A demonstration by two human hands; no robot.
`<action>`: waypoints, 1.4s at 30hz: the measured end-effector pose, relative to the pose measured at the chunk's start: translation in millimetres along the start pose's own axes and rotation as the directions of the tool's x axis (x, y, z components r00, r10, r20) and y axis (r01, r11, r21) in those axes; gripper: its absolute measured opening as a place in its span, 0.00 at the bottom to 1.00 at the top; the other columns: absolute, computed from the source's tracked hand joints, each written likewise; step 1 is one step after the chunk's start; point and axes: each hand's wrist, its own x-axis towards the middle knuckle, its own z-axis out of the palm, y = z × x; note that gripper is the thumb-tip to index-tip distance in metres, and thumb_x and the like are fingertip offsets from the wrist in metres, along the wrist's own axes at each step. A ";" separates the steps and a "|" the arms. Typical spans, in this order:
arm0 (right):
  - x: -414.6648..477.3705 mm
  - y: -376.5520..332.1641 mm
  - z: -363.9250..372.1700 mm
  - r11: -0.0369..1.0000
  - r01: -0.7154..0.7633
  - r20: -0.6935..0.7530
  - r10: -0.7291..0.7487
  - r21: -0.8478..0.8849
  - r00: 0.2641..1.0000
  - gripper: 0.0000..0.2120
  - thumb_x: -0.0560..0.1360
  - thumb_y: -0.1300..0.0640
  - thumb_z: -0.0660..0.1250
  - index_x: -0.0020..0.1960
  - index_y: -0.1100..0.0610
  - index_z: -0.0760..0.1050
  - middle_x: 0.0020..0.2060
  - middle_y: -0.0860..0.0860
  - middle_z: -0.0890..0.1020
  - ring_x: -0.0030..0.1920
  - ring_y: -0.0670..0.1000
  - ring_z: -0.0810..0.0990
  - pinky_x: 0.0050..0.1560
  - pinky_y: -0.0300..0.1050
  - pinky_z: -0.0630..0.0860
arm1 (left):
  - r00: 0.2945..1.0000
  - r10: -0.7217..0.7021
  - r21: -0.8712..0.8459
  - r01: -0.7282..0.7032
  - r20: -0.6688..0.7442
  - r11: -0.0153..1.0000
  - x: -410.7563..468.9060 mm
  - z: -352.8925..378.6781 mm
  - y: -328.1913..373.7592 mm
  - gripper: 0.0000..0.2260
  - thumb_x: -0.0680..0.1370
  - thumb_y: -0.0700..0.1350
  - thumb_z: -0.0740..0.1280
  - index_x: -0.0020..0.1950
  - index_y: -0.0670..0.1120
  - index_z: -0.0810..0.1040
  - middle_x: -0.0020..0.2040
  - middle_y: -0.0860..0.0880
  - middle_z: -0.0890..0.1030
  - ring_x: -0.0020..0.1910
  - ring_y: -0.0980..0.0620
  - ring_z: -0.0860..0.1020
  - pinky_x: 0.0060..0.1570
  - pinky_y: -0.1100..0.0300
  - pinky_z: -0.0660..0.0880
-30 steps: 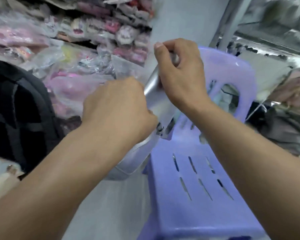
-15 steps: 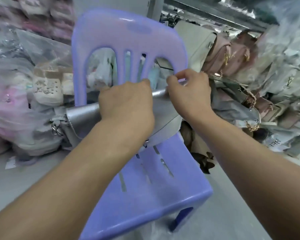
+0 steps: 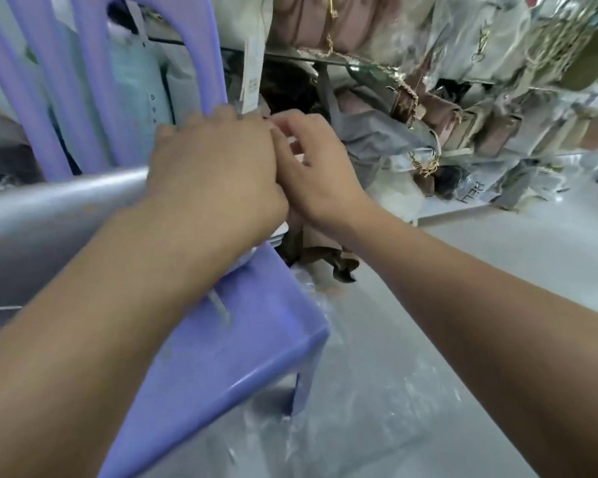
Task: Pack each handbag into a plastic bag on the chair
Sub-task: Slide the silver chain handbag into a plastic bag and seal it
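A silver handbag lies across the seat of the purple plastic chair, stretching to the left edge of the view. My left hand sits curled over the bag's right end and hides it. My right hand is pressed against the left one, its fingers bent and pinching at the bag's edge near a pale bit of plastic or lining. A clear plastic bag around the handbag cannot be made out.
Behind the chair, shelves hold several packed handbags in pink, beige and grey with gold chains. A white hang tag dangles by the chair back. Crinkled clear plastic lies on the grey floor beside the chair leg.
The view has swung right and closer. The silver handbag has come down from the air onto the chair seat, and my two hands have drawn together at its right end.
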 end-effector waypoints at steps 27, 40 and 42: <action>-209.3 198.2 -76.7 0.392 -0.507 0.282 0.917 -0.768 0.282 0.25 0.73 0.55 0.77 0.68 0.60 0.76 0.61 0.56 0.82 0.61 0.57 0.81 0.61 0.50 0.80 | 0.574 0.102 -0.231 0.158 0.813 0.960 -124.0 255.4 123.7 0.25 0.81 0.52 0.62 0.76 0.48 0.60 0.70 0.44 0.65 0.68 0.41 0.68 0.59 0.49 0.71; -189.2 173.2 -104.2 0.213 -0.313 -0.039 0.769 -0.926 0.638 0.11 0.77 0.62 0.63 0.59 0.56 0.76 0.51 0.55 0.77 0.49 0.59 0.79 0.43 0.46 0.69 | 0.617 0.165 -0.300 0.120 0.769 0.946 -110.1 233.7 134.3 0.26 0.81 0.51 0.62 0.77 0.48 0.58 0.73 0.43 0.60 0.70 0.40 0.65 0.60 0.50 0.72; -186.6 172.0 -111.3 0.240 -0.406 -0.115 0.724 -0.882 0.680 0.10 0.79 0.61 0.62 0.59 0.56 0.76 0.49 0.54 0.75 0.45 0.58 0.74 0.43 0.46 0.68 | 0.621 0.187 -0.324 0.115 0.761 0.939 -110.5 229.4 138.2 0.27 0.81 0.51 0.62 0.77 0.48 0.58 0.73 0.43 0.59 0.71 0.40 0.65 0.62 0.50 0.71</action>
